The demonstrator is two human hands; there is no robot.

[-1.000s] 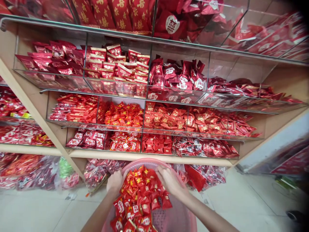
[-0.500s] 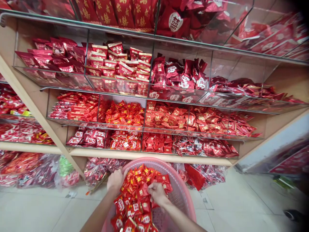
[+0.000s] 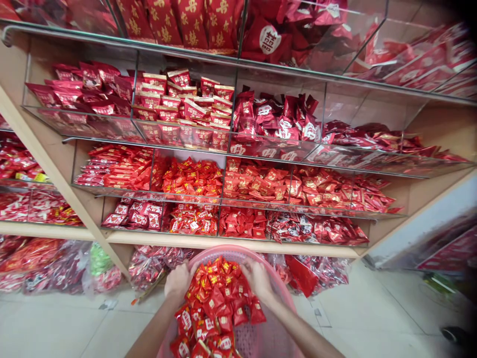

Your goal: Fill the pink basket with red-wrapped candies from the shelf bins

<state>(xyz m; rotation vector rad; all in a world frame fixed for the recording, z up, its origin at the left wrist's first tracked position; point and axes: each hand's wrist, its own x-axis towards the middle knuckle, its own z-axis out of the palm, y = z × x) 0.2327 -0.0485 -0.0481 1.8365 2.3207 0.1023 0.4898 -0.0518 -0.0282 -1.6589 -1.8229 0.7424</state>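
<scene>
A pink plastic basket [image 3: 285, 293] in front of me holds a heap of small red candy packets [image 3: 218, 286] with gold and white print. My left hand [image 3: 178, 280] is closed over the basket's left rim. Inside the basket, my right hand [image 3: 257, 278] is at the far right edge of the heap, beside the packets. Its fingers are bent and blurred, and whether a packet is between them I cannot make out. Bare basket floor shows below the heap on the right.
Ahead stands a wooden shelf [image 3: 238, 243] with clear dividers and several tiers of red wrapped sweets [image 3: 194, 179]. Plastic bags of packets [image 3: 52, 263] lie beneath it on the tiled floor [image 3: 354, 313]. A dark object [image 3: 452, 334] is at the far right.
My right hand has moved up and right, from the middle of the heap to its far edge. Packets on the right have shifted toward me. My left hand remains on the rim.
</scene>
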